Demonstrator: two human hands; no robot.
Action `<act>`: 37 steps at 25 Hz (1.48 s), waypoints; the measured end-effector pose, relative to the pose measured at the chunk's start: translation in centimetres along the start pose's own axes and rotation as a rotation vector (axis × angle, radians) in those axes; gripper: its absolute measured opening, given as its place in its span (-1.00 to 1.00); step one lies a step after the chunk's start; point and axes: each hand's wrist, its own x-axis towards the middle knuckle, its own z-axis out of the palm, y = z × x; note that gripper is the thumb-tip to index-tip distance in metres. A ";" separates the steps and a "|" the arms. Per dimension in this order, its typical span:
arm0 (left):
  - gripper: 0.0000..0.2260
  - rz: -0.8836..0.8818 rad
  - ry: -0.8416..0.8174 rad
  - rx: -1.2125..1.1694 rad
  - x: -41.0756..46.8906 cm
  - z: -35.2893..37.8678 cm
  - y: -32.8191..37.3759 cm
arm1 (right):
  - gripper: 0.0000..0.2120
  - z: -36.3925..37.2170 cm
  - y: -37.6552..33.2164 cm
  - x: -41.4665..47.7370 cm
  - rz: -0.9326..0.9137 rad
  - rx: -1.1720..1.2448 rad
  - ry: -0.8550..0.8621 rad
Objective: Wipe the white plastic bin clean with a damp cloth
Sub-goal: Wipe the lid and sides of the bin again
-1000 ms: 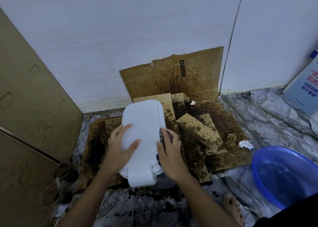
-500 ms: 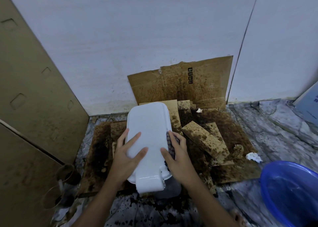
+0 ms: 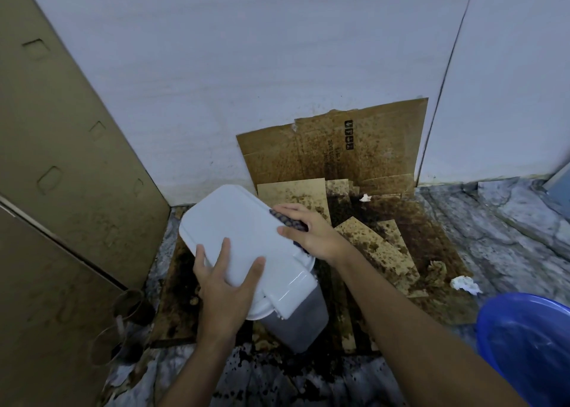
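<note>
The white plastic bin (image 3: 243, 237) stands on stained cardboard, its closed lid facing up and turned so its long axis runs diagonally. My left hand (image 3: 226, 286) lies flat on the near part of the lid, fingers spread, steadying it. My right hand (image 3: 308, 232) presses a dark patterned cloth (image 3: 288, 221) against the bin's right edge; most of the cloth is hidden under my fingers. The bin's grey lower body (image 3: 299, 326) shows below the lid's front latch.
Stained cardboard (image 3: 370, 252) covers the floor and leans on the white wall. A blue basin (image 3: 524, 345) sits at the lower right. White paper scraps (image 3: 464, 284) lie on the marble floor. A brown panel (image 3: 61, 190) and glass cups (image 3: 129, 308) stand on the left.
The bin has rotated counter-clockwise, its far end swinging left. My right hand with the cloth has slid farther up the bin's right edge. The camera has tilted up slightly.
</note>
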 end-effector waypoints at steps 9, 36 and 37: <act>0.02 -0.173 -0.204 0.106 -0.1 -1.0 -0.1 | -0.67 0.4 -0.1 4.2 -0.002 -0.010 -0.061; 0.13 0.245 -0.418 0.556 3.3 0.1 1.6 | -0.65 3.1 1.8 -3.9 0.014 -0.048 0.462; 0.09 0.241 -0.413 0.481 3.4 0.0 1.5 | -0.67 4.0 2.0 -4.4 0.024 -0.028 0.491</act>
